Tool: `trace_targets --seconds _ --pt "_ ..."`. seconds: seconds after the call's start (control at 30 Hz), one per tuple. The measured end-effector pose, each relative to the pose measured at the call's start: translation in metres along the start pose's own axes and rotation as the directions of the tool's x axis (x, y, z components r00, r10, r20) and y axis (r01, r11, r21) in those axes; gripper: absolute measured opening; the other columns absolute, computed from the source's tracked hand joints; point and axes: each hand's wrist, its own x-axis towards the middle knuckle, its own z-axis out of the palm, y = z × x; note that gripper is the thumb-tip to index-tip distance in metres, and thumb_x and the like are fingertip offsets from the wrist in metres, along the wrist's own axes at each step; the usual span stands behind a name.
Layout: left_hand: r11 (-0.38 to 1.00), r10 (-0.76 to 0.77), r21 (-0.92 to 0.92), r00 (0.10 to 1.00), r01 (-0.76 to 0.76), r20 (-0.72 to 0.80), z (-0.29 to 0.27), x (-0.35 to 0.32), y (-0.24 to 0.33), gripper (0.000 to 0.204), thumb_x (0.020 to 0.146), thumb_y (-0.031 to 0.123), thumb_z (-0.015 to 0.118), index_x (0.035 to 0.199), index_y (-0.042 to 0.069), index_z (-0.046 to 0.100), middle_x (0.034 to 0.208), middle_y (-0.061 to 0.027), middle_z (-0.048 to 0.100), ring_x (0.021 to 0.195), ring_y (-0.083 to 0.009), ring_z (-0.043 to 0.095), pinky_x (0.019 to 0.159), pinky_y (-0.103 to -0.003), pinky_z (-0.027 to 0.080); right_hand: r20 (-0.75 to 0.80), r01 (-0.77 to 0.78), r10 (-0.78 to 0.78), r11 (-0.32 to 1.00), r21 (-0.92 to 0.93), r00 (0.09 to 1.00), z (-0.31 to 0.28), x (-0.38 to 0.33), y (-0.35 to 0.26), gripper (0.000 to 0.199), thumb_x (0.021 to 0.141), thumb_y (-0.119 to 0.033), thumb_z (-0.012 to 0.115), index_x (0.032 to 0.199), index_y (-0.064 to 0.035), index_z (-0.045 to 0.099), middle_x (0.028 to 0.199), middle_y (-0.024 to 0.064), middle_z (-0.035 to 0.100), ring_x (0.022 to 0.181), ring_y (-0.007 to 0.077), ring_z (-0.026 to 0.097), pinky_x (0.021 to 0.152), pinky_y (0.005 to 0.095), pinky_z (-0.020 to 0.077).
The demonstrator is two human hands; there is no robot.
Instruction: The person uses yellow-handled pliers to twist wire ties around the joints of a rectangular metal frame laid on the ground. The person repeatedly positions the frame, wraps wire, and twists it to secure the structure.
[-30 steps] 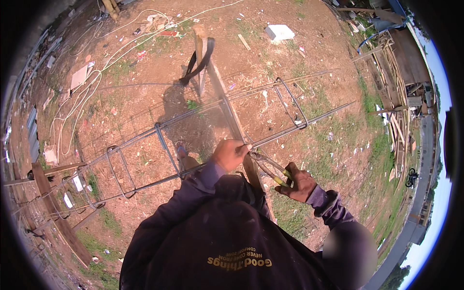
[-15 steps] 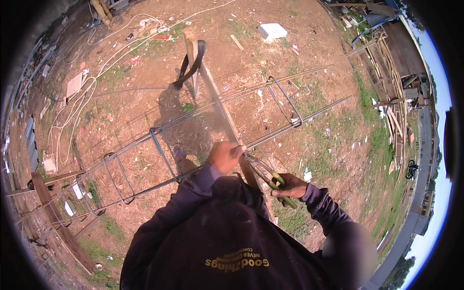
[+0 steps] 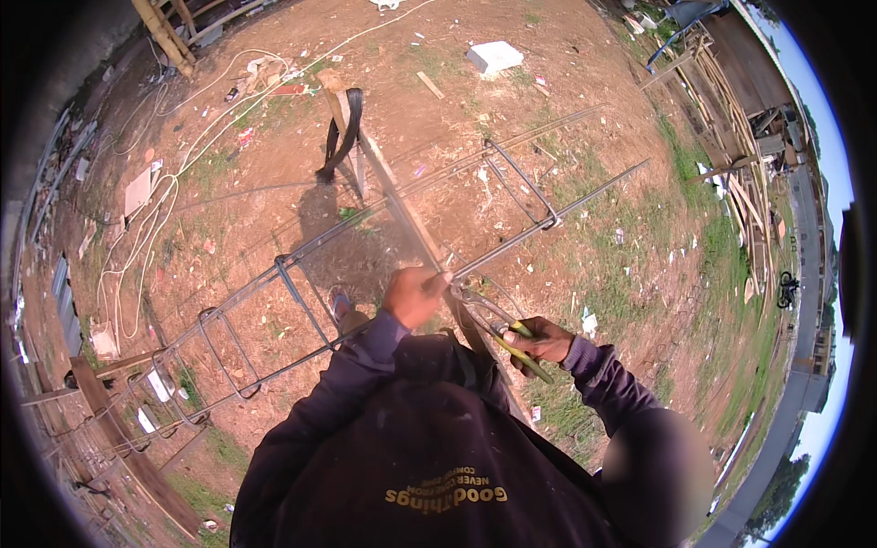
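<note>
Steel bar cage (image 3: 512,242) sits across a wooden beam (image 3: 397,199), clear of the ground; looks propped so it can be reached from above. A second timber support (image 3: 137,457) carries the left end.

Left hand (image 3: 416,297): fingers curled in at the near bar (image 3: 603,190), right where it crosses the beam. Probably steadying it there, since the beam backs it up. Can't tell if that grip pinches the bar or something thinner; the knuckles hide it.

Right hand (image 3: 544,342): grip closed round the yellow-green handles of the pincers (image 3: 494,310). Held well back, I'd say for leverage, nose angled in to meet the left fingertips. Jaws too small to read, open or closed.

Black looped bundle (image 3: 352,128) hangs on the upright post (image 3: 331,87) at the beam's far end, likely to stay off the dirt.

In the way: dark top (image 3: 384,438) covers the near side; a foot (image 3: 341,300) shows beneath the cage; stirrups (image 3: 304,303) cross between the bars either side of the beam.

Further out: pale cord (image 3: 174,196) snaking on the ground at left, white block (image 3: 494,57) beyond the cage, stacked timber (image 3: 735,119) far right.
</note>
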Motion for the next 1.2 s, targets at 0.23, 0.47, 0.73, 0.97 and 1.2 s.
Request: trace_targets --seconds 0.23,0.47,0.73,0.97,1.2 --pt "1.0 0.009 0.003 0.999 -0.009 -0.038 0.0 -0.005 0.001 0.04 0.093 0.035 0.06 0.075 -0.001 0.059 0.064 -0.024 0.052 0.059 -0.043 0.053 0.056 -0.045 0.042 -0.132 0.229 -0.656 0.435 -0.871 0.743 0.018 0.003 0.026 0.051 0.087 -0.038 0.07 0.114 0.0012 0.051 0.075 0.0157 0.059 0.079 0.0341 0.065 0.076 0.0448 0.0504" --pt "0.956 0.284 0.173 0.894 -0.237 -0.346 -0.002 -0.008 0.025 0.036 0.092 0.027 0.067 0.069 -0.001 0.061 0.056 -0.0131 0.053 0.051 -0.0263 0.054 0.053 -0.036 0.043 0.049 0.124 -0.118 0.983 -0.137 0.992 0.008 0.018 0.019 0.047 0.096 -0.051 0.057 0.096 -0.004 0.066 0.072 0.0067 0.062 0.06 0.0166 0.063 0.057 0.0327 0.0538" --pt "0.907 -0.155 -0.367 0.975 0.205 0.161 -0.003 -0.057 0.051 0.021 0.096 0.021 0.063 0.096 0.0 0.062 0.071 -0.0052 0.066 0.057 -0.0122 0.059 0.052 -0.025 0.045 -0.202 0.511 -0.626 0.75 -0.421 0.753 0.045 0.017 0.052 0.029 0.093 -0.027 0.063 0.111 -0.0038 0.064 0.079 0.0131 0.066 0.074 0.0267 0.067 0.07 0.0366 0.0514" --pt "0.446 -0.361 -0.704 0.831 0.552 0.423 -0.007 -0.046 0.065 0.019 0.098 0.017 0.06 0.105 -0.001 0.062 0.094 -0.0154 0.071 0.071 -0.0205 0.07 0.063 -0.028 0.055 -0.293 0.496 -0.698 0.687 -0.531 0.654 0.063 0.012 0.045 0.037 0.087 -0.009 0.058 0.124 -0.004 0.057 0.092 0.0193 0.066 0.084 0.038 0.065 0.077 0.0393 0.0521" --pt "0.545 -0.412 -0.621 0.825 0.563 0.387 -0.004 -0.057 0.087 0.019 0.1 0.02 0.056 0.103 0.001 0.059 0.078 -0.0075 0.064 0.063 -0.0145 0.061 0.055 -0.025 0.047 -0.516 0.248 -0.698 0.684 -0.686 0.496 0.075 0.017 0.053 0.068 0.082 -0.01 0.062 0.146 -0.0115 0.04 0.104 0.0211 0.062 0.086 0.0402 0.064 0.076 0.0453 0.054"
